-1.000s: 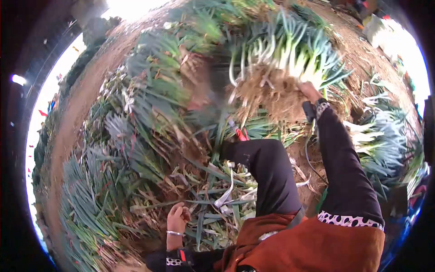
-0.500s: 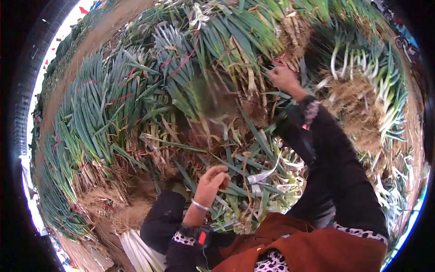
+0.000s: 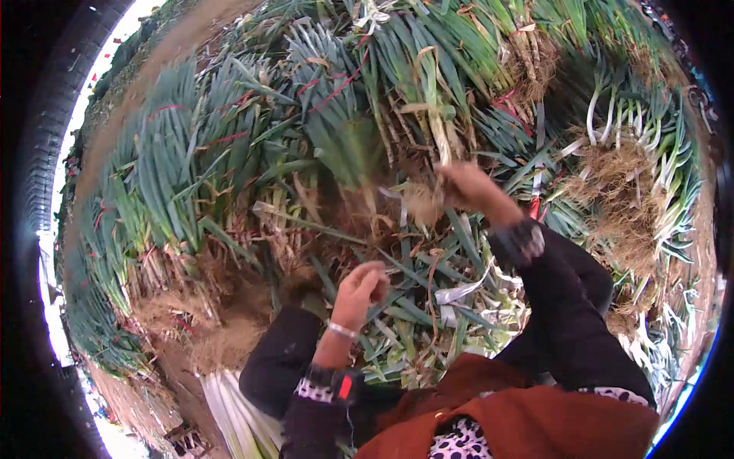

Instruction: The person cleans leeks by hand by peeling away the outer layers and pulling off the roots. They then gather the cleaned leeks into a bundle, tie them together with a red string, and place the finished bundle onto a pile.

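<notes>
My right hand [image 3: 470, 190] is closed round the lower end of a large green onion [image 3: 439, 126], whose pale stalk points up and away with yellowed leaves at the top. Its brown roots [image 3: 423, 203] hang blurred beside the fingers. My left hand [image 3: 358, 297], with a bracelet at the wrist, has curled fingers above the leaf litter; whether they hold anything cannot be made out. Beyond both hands lie tied bundles of green onions [image 3: 183, 138] with dirty roots. Loose trimmed leaves [image 3: 413, 325] cover the ground between my knees.
To the right, cleaned green onions [image 3: 612, 115] lie with white stalks and a mass of roots [image 3: 615, 187]. More white stalks [image 3: 237, 409] lie by my left knee [image 3: 283, 352]. Red ties [image 3: 336, 93] cross several bundles. Bare soil [image 3: 180, 57] runs along the far left.
My right hand has come back from the far bundles toward the middle, bringing a green onion with it. My left hand stays curled in nearly the same place. The view has shifted slightly.
</notes>
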A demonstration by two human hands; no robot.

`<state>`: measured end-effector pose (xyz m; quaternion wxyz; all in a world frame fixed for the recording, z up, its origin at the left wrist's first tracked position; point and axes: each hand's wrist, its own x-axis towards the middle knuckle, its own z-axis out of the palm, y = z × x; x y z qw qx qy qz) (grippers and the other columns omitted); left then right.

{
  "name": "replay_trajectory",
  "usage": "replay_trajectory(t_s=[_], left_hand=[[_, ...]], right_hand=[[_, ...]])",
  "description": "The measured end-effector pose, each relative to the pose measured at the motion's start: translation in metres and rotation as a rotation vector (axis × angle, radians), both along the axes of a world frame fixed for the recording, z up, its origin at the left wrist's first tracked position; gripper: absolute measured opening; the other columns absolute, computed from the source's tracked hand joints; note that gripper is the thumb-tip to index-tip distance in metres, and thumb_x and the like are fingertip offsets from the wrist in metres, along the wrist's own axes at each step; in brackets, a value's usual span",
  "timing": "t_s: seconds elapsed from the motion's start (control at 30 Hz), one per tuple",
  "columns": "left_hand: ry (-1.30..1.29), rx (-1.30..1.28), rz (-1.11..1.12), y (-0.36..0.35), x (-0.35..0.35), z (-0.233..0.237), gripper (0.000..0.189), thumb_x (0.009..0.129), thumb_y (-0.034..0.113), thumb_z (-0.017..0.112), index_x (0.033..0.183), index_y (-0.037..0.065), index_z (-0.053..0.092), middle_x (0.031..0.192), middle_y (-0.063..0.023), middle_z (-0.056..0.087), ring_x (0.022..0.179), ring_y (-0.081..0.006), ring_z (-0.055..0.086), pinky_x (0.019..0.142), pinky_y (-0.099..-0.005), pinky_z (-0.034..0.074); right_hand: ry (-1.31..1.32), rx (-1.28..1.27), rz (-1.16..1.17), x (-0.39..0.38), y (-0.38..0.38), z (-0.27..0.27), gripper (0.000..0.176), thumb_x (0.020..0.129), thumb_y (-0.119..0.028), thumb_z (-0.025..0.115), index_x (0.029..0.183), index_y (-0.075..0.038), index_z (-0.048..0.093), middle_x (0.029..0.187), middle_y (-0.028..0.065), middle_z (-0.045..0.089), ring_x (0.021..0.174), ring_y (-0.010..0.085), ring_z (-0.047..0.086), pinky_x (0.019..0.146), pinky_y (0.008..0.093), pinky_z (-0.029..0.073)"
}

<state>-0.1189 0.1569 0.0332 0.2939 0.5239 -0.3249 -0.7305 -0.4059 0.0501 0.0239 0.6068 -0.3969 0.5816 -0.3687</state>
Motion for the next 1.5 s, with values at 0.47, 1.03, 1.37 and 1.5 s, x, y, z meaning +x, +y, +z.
replay_trajectory(t_s=[0.47,1.03,1.37,1.5], left_hand=[[0.101,-0.083,-0.085,0.093,-0.042,-0.009,0.030,0.084,0.013,0.057,0.111,0.003,0.049,0.081,-0.0011,0.056,0.061,-0.0102,0.053,0.053,-0.0242,0.045],[-0.038,-0.436,0.318,0.123,-0.035,0.014,0.041,0.086,0.008,0.058,0.125,0.001,0.047,0.104,-0.0028,0.059,0.080,-0.0051,0.054,0.067,-0.0207,0.045],[-0.160,-0.593,0.428,0.112,-0.038,-0.010,0.046,0.080,0.000,0.061,0.125,0.000,0.047,0.105,-0.0031,0.059,0.085,-0.0054,0.054,0.072,-0.0197,0.045],[-0.199,-0.591,0.346,0.119,-0.038,-0.020,0.046,0.082,0.007,0.061,0.125,0.000,0.046,0.110,-0.0055,0.056,0.091,-0.0082,0.053,0.076,-0.0229,0.045]], right_hand=[[-0.033,0.271,-0.024,0.056,0.186,0.000,0.047,0.086,-0.045,0.049,0.107,-0.004,0.052,0.086,0.0061,0.056,0.069,0.0145,0.055,0.055,0.0299,0.048],[-0.232,-0.250,-0.321,0.129,0.123,0.051,0.023,0.088,-0.017,0.053,0.098,0.002,0.060,0.080,-0.0009,0.059,0.070,0.0053,0.049,0.061,0.0217,0.040],[-0.213,-0.276,-0.246,0.134,0.083,0.077,0.037,0.082,-0.029,0.060,0.107,-0.003,0.052,0.087,0.0006,0.053,0.083,0.0100,0.052,0.068,0.0256,0.043],[-0.161,-0.171,-0.212,0.142,0.081,0.052,0.035,0.081,-0.026,0.061,0.101,0.003,0.058,0.081,0.0050,0.059,0.070,0.0124,0.054,0.063,0.0276,0.044]])
